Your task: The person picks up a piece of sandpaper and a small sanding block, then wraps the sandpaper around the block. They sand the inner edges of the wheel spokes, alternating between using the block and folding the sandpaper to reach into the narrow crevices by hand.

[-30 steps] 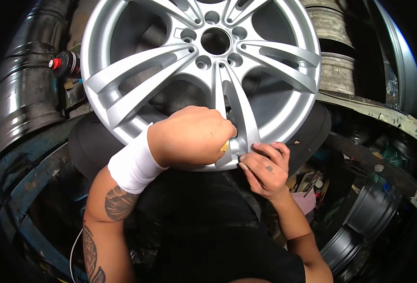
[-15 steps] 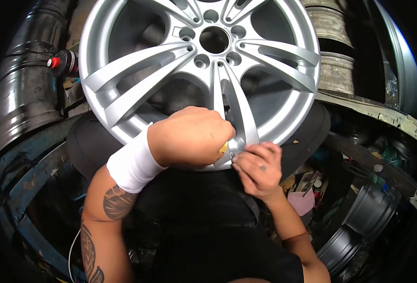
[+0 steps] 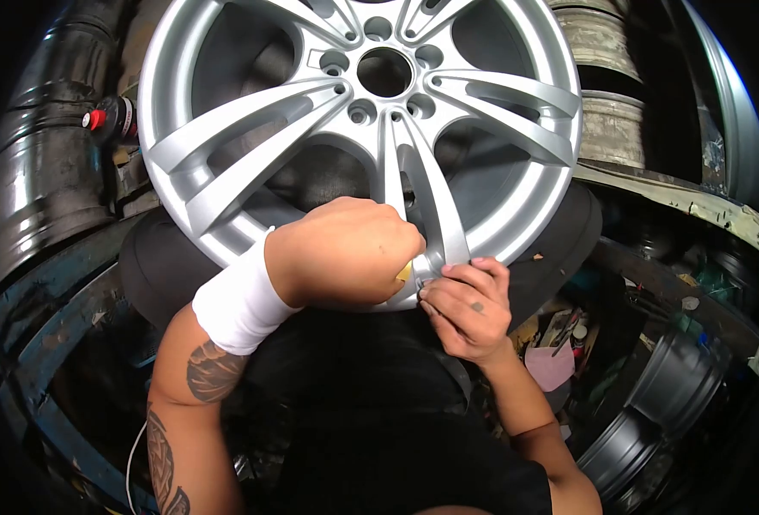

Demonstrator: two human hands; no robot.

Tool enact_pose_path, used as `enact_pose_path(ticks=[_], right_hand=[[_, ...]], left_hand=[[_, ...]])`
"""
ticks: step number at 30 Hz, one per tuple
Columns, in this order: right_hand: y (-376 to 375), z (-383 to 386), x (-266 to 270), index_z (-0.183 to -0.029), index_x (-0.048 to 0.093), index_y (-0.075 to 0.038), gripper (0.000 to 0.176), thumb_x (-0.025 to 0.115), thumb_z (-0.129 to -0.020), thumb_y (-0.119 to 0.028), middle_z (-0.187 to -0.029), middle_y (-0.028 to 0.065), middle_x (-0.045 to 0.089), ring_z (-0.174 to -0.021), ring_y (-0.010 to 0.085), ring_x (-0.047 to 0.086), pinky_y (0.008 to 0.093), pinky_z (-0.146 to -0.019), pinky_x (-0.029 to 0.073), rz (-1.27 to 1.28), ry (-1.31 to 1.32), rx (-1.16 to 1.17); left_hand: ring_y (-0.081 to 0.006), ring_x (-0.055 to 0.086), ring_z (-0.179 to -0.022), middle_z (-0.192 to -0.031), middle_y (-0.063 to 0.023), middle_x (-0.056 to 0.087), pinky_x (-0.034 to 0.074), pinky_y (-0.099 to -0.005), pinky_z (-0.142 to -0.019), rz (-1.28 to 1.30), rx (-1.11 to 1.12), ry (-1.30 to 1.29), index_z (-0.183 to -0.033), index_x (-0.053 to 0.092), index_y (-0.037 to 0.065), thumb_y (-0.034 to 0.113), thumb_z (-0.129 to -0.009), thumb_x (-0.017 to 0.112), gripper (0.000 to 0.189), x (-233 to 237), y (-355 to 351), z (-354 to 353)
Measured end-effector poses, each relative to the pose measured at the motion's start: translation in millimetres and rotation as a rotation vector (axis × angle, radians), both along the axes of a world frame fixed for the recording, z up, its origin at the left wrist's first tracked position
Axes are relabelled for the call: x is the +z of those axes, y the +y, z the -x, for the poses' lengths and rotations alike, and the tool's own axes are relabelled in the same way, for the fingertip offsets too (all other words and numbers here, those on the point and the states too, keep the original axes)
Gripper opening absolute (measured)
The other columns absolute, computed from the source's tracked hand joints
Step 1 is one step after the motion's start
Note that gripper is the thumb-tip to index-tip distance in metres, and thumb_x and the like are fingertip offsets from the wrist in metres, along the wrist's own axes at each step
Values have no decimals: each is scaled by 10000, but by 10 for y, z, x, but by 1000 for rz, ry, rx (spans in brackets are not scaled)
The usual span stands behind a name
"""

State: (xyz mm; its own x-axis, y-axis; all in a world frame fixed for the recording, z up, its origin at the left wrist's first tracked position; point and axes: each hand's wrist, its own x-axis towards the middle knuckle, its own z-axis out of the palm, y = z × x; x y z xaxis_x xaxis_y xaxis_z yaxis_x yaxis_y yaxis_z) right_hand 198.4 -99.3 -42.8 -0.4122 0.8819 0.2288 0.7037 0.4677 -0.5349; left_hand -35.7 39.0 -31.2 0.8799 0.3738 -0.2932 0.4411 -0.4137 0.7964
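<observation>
A silver alloy wheel with paired spokes rests across my lap, its hub near the top of the view. My left hand, with a white band round the wrist, is closed in a fist over the near rim. Between its fingers a bit of a yellow object shows; the rest of it is hidden. Just to the right, my right hand has its fingers curled together at the rim, by the foot of the nearest spoke. Whatever its fingertips may hold is too small to make out.
Stacked wheels stand at the left and upper right. A black bottle with a red cap is left of the wheel. Lower right, a pink sheet and dark rims lie beyond a metal frame.
The wheel has shifted slightly to the left. Both hands have stayed at the near rim, in nearly the same pose.
</observation>
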Motion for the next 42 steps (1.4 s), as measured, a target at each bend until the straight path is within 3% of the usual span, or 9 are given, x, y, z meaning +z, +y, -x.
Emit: enact_pose_path(ticks=[11, 19, 22, 25, 28, 33, 36, 39, 42], right_hand=[[18, -59, 101, -971, 818, -137, 234, 858, -746, -84, -995, -28, 782, -1050, 206, 715, 470, -1086, 399, -56, -50, -99], [29, -45, 51, -977, 812, -141, 246, 858, -742, -82, -983, -32, 783, -1066, 215, 711, 491, -1109, 385, 2, -70, -62], [17, -49, 130, -960, 818, -104, 213, 842, -752, -64, -966, 3, 812, -1049, 248, 726, 505, -1104, 390, 54, 46, -25], [43, -86, 111, -944, 814, -95, 194, 850, -754, -81, -964, 4, 813, -1037, 244, 733, 501, -1093, 412, -39, -41, -113], [11, 0, 44, -946, 818, -117, 205, 862, -752, -73, -951, -12, 797, -1043, 218, 739, 460, -1068, 430, 32, 41, -47], [150, -273, 326, -963, 772, -36, 97, 793, -869, -49, -971, 77, 807, -1080, 305, 739, 479, -1000, 492, 3, 58, -134], [148, -327, 240, -1071, 707, 16, 65, 693, -1016, -15, -1037, 160, 809, -1105, 348, 744, 457, -1032, 544, 201, 369, -271], [117, -293, 237, -1097, 692, 31, 74, 677, -1048, -22, -1033, 158, 811, -1047, 287, 763, 396, -992, 576, 358, 533, -194], [47, -235, 323, -1110, 692, 54, 106, 690, -1053, -36, -1019, 153, 808, -983, 227, 769, 352, -929, 595, 534, 626, -366]], left_hand=[[-414, 758, -844, -862, -243, 756, 607, -497, -792, -40, 49, -73, -1157, 805, 45, 114, -831, 686, 354, -74, -68, 10], [-405, 755, -823, -833, -221, 756, 605, -498, -765, -43, 23, -42, -1110, 807, 51, 140, -842, 708, 299, -67, -77, -12], [-405, 754, -820, -820, -218, 752, 605, -499, -764, -57, 3, -40, -1100, 803, 50, 150, -848, 715, 284, -67, -65, -19], [-408, 754, -817, -813, -219, 748, 605, -504, -762, -63, -24, -18, -1102, 800, 52, 154, -854, 719, 281, -56, -118, -33], [-415, 751, -806, -806, -222, 745, 603, -515, -753, -55, -30, -18, -1107, 794, 53, 160, -864, 712, 278, -38, -92, -39], [-426, 746, -786, -789, -231, 738, 600, -525, -744, 14, -105, 11, -1116, 782, 39, 146, -869, 674, 290, -21, -133, -84], [-429, 746, -785, -790, -240, 735, 601, -523, -746, 44, -169, 40, -1113, 772, 25, 126, -859, 651, 299, 44, -156, -110], [-435, 747, -794, -796, -246, 736, 600, -525, -749, 78, -163, 5, -1118, 761, 17, 111, -848, 641, 310, 87, -141, -82], [-441, 747, -808, -804, -245, 739, 600, -528, -755, 84, -145, -45, -1134, 754, 14, 108, -845, 641, 324, 104, -126, -50]])
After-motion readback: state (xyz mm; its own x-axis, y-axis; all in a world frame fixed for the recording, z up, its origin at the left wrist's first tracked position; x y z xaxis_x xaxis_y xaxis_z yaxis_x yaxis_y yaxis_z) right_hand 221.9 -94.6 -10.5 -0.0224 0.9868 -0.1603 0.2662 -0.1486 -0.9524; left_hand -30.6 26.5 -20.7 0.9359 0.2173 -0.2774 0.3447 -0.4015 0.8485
